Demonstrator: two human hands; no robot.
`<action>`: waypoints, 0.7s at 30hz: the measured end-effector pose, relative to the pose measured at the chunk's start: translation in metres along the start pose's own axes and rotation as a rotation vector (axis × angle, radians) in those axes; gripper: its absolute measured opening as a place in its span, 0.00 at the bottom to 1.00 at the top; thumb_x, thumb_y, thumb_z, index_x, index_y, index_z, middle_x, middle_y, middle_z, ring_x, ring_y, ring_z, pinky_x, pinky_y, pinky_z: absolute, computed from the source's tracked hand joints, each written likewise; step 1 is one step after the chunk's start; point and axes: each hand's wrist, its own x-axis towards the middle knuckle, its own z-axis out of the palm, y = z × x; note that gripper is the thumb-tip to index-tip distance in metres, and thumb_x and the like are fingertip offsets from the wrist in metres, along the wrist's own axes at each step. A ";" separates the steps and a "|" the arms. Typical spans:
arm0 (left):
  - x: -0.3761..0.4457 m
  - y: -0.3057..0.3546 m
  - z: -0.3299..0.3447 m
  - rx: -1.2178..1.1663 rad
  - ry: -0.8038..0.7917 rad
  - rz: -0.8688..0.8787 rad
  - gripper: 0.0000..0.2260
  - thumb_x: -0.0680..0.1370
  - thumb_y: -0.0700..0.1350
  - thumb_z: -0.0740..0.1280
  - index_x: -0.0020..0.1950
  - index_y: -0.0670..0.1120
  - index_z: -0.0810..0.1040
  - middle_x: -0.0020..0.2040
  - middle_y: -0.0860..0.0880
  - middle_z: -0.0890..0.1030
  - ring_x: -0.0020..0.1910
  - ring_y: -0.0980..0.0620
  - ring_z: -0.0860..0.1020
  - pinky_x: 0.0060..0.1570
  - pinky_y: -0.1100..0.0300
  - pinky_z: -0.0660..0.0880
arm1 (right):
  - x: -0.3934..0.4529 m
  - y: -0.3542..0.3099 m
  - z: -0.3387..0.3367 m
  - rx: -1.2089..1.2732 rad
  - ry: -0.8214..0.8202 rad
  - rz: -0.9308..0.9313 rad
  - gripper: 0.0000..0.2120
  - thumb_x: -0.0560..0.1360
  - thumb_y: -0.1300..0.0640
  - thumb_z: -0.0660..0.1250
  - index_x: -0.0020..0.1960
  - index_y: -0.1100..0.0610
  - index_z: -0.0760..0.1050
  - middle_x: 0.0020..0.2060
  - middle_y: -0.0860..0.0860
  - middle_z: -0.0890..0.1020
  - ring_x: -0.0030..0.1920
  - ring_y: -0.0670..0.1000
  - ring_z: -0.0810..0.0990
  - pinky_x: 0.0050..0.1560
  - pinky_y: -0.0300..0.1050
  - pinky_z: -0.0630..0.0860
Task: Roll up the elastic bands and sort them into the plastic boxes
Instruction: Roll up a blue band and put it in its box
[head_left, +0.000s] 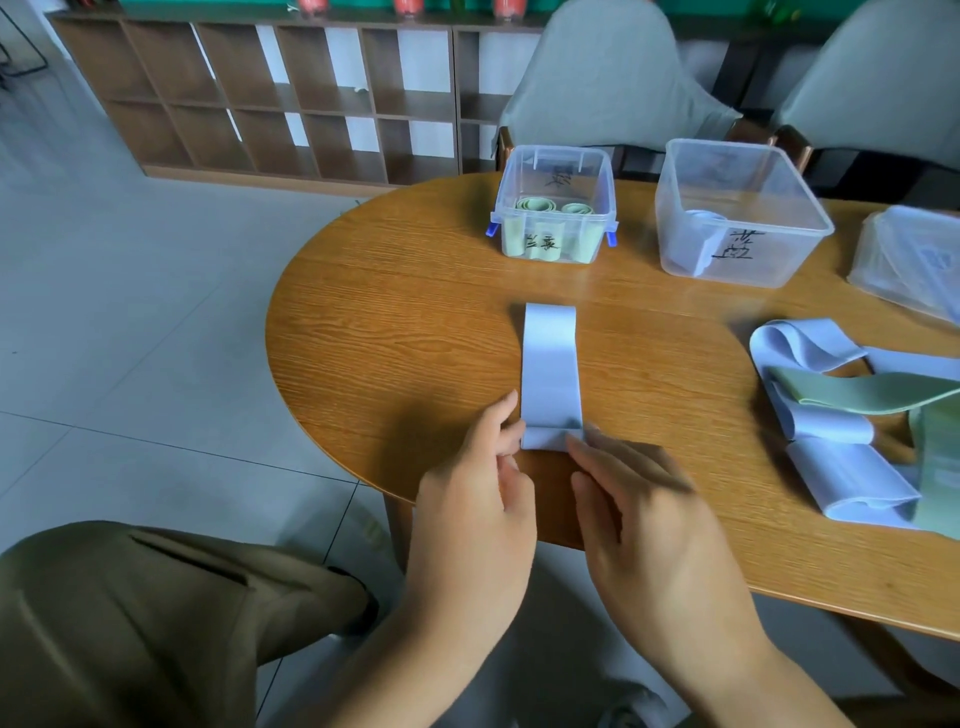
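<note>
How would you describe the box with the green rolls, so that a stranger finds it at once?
On the round wooden table, look at the far edge, where two clear boxes stand. It is the left box, the smaller one. Only it has blue clips and green rolls inside; the right box holds white bands.

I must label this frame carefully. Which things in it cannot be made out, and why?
- Loose bands, head view: the right picture edge cuts the pile, so no count.
- Larger box: its frosted wall blurs the pale rolls inside.
- Clear plastic item: cut by the right edge; unidentifiable.
- Blue band: the fingers of the left hand and right hand cover the folded near end.
- Box labels: handwriting too blurred to read.
</note>
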 end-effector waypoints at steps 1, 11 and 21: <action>0.000 -0.001 0.000 0.057 -0.005 0.056 0.25 0.78 0.36 0.63 0.71 0.56 0.73 0.59 0.58 0.83 0.57 0.60 0.80 0.57 0.68 0.74 | 0.001 0.001 0.000 -0.014 0.002 -0.017 0.16 0.78 0.58 0.62 0.62 0.56 0.81 0.60 0.49 0.82 0.59 0.53 0.78 0.58 0.41 0.75; 0.016 -0.018 0.006 0.570 -0.129 0.309 0.26 0.76 0.47 0.52 0.74 0.51 0.73 0.75 0.44 0.71 0.72 0.41 0.67 0.69 0.43 0.70 | 0.024 0.009 0.004 -0.078 -0.110 0.070 0.22 0.79 0.58 0.60 0.72 0.51 0.73 0.72 0.58 0.71 0.75 0.62 0.63 0.70 0.61 0.69; 0.048 -0.018 0.008 0.725 -0.223 0.240 0.26 0.80 0.54 0.53 0.79 0.66 0.54 0.83 0.50 0.51 0.80 0.41 0.46 0.76 0.43 0.57 | 0.031 0.007 0.011 -0.145 -0.197 0.076 0.27 0.81 0.46 0.51 0.80 0.48 0.58 0.77 0.53 0.63 0.78 0.56 0.57 0.74 0.56 0.64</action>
